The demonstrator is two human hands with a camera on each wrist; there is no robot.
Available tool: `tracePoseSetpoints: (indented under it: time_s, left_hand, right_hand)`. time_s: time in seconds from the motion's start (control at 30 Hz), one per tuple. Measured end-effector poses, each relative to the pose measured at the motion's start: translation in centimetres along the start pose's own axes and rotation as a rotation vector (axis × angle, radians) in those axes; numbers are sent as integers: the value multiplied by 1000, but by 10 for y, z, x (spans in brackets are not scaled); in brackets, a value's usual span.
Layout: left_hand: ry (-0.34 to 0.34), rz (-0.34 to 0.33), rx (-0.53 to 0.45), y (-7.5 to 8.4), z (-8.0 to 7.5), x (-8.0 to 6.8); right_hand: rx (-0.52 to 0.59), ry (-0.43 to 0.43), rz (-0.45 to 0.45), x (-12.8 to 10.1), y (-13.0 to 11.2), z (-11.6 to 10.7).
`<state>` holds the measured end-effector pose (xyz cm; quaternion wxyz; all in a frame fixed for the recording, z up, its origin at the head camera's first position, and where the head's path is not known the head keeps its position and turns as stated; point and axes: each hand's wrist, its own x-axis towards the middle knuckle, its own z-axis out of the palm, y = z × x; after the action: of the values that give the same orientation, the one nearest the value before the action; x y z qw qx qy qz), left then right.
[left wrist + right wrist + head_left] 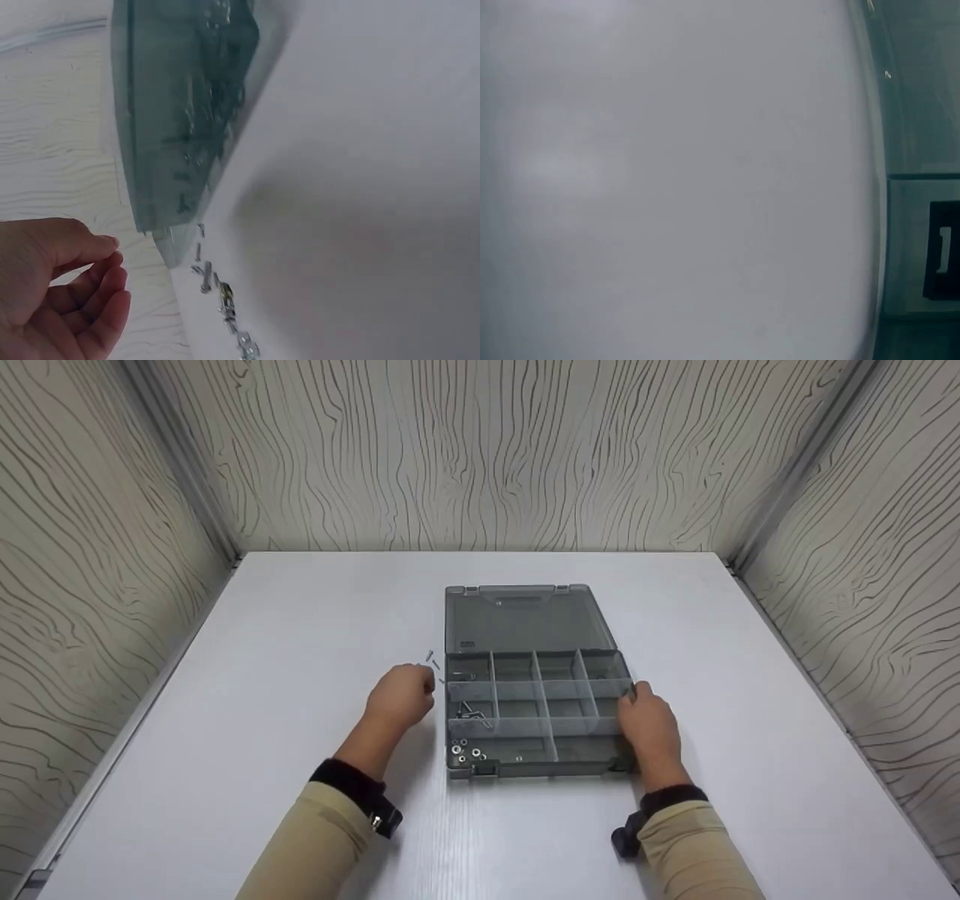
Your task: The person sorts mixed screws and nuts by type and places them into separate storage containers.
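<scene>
White table (262, 675), wood-grain walls | grey compartment box (536, 712) at frame centre, lid open | our right hand (651, 727) grips its right edge | left hand (401, 697) loosely curled, seemingly empty, beside loose screws (433, 660) | few screws, nuts binned; we judge sorting early.

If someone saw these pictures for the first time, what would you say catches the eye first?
The open grey compartment box in the middle of the white table stands out first, its lid laid flat behind it. The right hand grips the box's right edge, while the left hand hovers with curled fingers just left of it, near a few loose screws on the table. Small washers sit in the front-left compartment.
</scene>
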<state>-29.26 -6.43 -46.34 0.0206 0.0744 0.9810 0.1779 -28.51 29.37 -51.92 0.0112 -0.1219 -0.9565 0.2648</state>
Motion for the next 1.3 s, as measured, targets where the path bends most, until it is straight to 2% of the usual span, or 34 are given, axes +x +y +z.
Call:
tracePoseSetpoints:
  time_s: [0.13,0.27,0.5,0.63,0.9,1.07,1.2,1.3]
  left_hand:
    - [-32,101,-4,19,0,-6]
    - [-50,210,-10,30,1,-13]
    - [-99,361,56,34,7,-20]
    - [-121,407,93,33,10,-22]
    - [-142,454,97,31,9,-21]
    - [-91,442,23,23,8,-16]
    - [-43,382,-48,14,7,-10]
    - [5,269,-62,9,5,-6]
  right_hand:
    - [1,-2,0,0,0,0]
    - [-2,-7,6,0,0,0]
    - [-4,2,7,-1,-1,0]
    - [-8,4,5,-1,-1,0]
    - [0,5,1,-2,-2,-1]
    - [2,-8,7,-2,-3,-2]
    - [2,-12,6,-2,-2,-2]
    - [-4,-1,2,-1,-1,-1]
